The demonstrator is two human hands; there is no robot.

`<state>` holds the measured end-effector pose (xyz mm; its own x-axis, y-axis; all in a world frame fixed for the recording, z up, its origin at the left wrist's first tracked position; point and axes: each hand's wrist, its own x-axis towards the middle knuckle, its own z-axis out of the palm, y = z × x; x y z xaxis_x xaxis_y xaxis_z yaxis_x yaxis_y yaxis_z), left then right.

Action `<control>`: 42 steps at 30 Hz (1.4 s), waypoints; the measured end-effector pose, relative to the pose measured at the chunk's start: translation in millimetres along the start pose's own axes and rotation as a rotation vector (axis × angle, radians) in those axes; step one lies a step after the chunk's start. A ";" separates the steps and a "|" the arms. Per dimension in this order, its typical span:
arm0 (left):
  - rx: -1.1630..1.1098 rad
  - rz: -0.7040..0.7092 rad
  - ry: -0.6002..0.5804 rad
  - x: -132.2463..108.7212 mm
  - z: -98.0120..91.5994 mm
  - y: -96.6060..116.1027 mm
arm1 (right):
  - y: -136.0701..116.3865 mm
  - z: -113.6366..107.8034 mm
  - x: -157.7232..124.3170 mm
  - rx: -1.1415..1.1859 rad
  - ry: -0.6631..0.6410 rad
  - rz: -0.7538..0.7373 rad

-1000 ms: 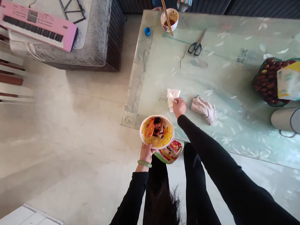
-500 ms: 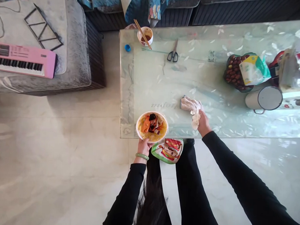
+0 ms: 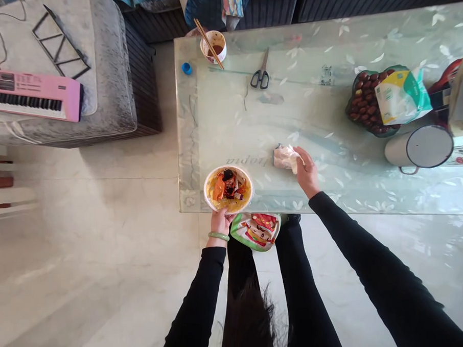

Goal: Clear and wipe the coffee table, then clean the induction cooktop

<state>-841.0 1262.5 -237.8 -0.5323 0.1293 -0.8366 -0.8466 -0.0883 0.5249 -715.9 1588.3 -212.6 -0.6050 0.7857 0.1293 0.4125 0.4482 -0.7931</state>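
My left hand [image 3: 220,223], with a green bangle at the wrist, grips the near rim of a round plastic bowl [image 3: 210,200]. Crumpled orange, red and dark wrappers [image 3: 229,183] lie inside it. The bowl is at the table's front edge. To its right, my right hand [image 3: 307,172] has its fingers on a crumpled white tissue [image 3: 293,158]. A pale, wadded cloth or paper [image 3: 281,156] lies against the tissue on the glass. Below the edge, a colourful printed packet [image 3: 256,231] with a green border shows near my legs.
On the glass table [image 3: 218,116] are scissors [image 3: 261,75], a blue cap [image 3: 186,68] and a cup [image 3: 214,46] with chopsticks [image 3: 208,43]. Farther right stand a tray of dark red fruit [image 3: 367,102], a packet [image 3: 403,96] and a white enamel pot [image 3: 397,150]. A pink keyboard [image 3: 71,97] rests on the sofa.
My right hand has moved left and slightly up, bringing the tissue against the pale wad. The left hand still holds the bowl, now slightly farther left and up in view.
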 end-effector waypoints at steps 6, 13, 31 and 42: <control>0.005 0.002 0.006 -2.9 2.6 3.3 | 35.1 -20.9 16.6 -0.517 -0.159 -0.252; 0.023 0.032 -0.004 -0.9 1.1 1.9 | 58.1 -2.8 6.6 -0.637 -0.439 -0.322; 0.046 0.013 0.036 -1.9 -4.5 -2.3 | 97.7 -52.0 38.0 -0.384 0.169 0.040; 0.133 -0.135 0.106 -74.2 -101.3 -71.0 | 129.7 14.2 -13.5 -0.398 0.073 -0.049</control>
<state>-740.8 1159.1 -228.8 -0.4162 0.0260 -0.9089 -0.9072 0.0551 0.4171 -663.8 1629.8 -325.6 -0.5862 0.7812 0.2147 0.6243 0.6045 -0.4948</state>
